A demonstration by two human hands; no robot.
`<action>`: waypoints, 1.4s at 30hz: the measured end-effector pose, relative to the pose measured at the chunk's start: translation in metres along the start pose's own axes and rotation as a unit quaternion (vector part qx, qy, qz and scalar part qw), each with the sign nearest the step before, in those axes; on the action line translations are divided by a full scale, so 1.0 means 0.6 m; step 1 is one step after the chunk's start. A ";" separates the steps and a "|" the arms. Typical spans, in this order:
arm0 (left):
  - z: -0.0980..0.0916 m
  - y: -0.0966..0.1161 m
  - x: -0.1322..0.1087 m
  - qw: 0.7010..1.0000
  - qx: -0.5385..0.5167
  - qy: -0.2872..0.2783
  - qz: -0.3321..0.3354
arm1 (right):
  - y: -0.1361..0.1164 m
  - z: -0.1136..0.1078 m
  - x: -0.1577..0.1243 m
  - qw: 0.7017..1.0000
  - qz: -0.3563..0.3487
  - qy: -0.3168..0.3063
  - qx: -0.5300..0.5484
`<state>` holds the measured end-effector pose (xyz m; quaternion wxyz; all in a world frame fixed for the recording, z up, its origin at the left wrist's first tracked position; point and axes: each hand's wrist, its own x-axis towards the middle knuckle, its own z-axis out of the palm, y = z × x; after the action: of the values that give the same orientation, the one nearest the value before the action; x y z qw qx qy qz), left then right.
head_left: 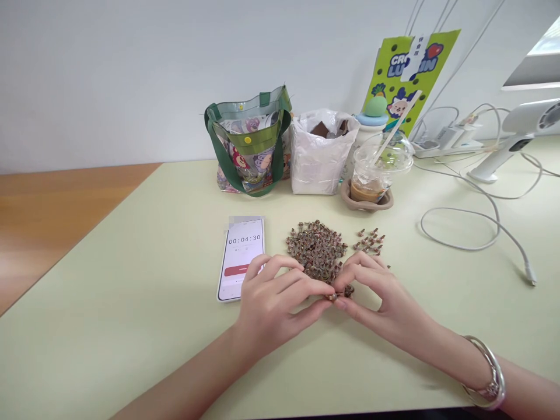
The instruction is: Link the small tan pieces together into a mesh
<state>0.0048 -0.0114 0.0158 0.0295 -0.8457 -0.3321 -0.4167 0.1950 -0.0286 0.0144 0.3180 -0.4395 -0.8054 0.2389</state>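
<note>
My left hand [273, 300] and my right hand [387, 297] meet over the table's near middle. Thumb and forefinger of each are pinched on one small metal screw [333, 297], whose shape is mostly hidden by the fingertips. Just beyond them lies a big heap of similar small screws [315, 248], brownish and shiny. To the right, behind my right hand, is a smaller loose group of screws [368, 240]. A phone [231, 256] showing a timer lies flat beside my left hand, partly covered by its fingers.
Along the back stand a clear bag with green handles [251, 151], a white plastic-lined container [317, 163], a bottle with a blue lid [371, 119], a drink cup [370, 189] in a cardboard holder and a green paper bag [411, 81]. A white cable [490, 219] and small fan [520, 131] lie right.
</note>
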 end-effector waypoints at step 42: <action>0.006 -0.006 -0.007 1.000 -0.005 0.006 0.026 | 0.013 -0.003 0.004 0.998 -0.019 -0.052 0.015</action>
<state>0.0034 -0.0099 0.0096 0.0381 -0.8518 -0.3079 -0.4220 0.1998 -0.0225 0.0109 0.2872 -0.4060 -0.8253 0.2675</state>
